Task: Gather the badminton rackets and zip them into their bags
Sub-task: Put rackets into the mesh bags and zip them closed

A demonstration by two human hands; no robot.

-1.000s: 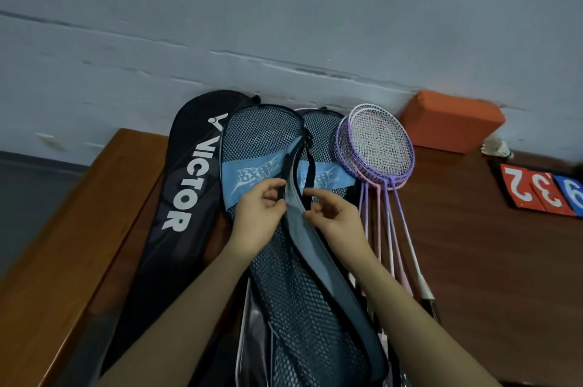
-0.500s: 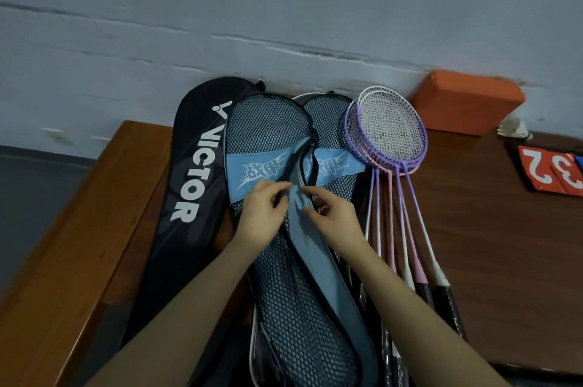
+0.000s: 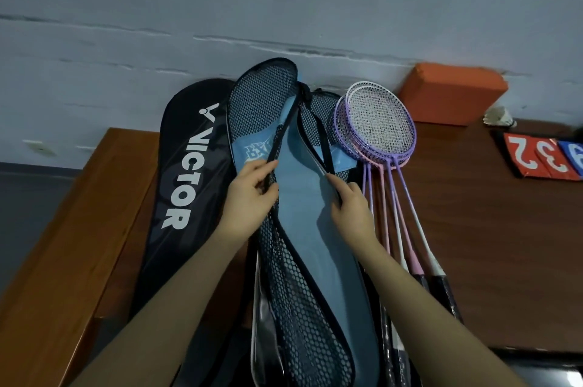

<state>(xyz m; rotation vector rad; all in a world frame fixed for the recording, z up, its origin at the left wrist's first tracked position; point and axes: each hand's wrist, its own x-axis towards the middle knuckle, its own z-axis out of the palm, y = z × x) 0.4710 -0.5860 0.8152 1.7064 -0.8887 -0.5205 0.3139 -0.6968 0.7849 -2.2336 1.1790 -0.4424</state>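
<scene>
A blue mesh bag [image 3: 303, 228] lies lengthwise on a brown table [image 3: 504, 228], its head end toward the wall [image 3: 284, 8] and propped against it. The bag is spread open. The left hand [image 3: 249, 194] pinches the dark edge of the mesh flap [image 3: 262, 109], fingers and thumb curled round the trim, and holds that flap lifted and turned to the left. The right hand [image 3: 350, 206] grips the opposite edge of the opening, fingers curled over the trim on the right side. Between the two hands shows the plain blue lining [image 3: 303, 184] of the bag, so the opening lies straight between the grips and runs away from them toward the wall and back toward the person.

Just left of the mesh bag, partly under its flap, lies a black bag [image 3: 183, 172] with VICTOR in white letters, also lengthwise with its head at the wall. Just right of the mesh bag lie the rackets [image 3: 378, 121], a stack with purple, pink and white frames, heads overlapping near the wall and shafts fanning toward the person; the right hand sits beside their shafts, and I cannot tell whether it touches them. Their dark grips reach the near table edge by the right forearm.

Farther right, an orange block [image 3: 451, 93] sits against the wall, a shuttlecock [image 3: 500, 116] beside it, and red and blue score cards [image 3: 545, 156] lie flat on the table.
</scene>
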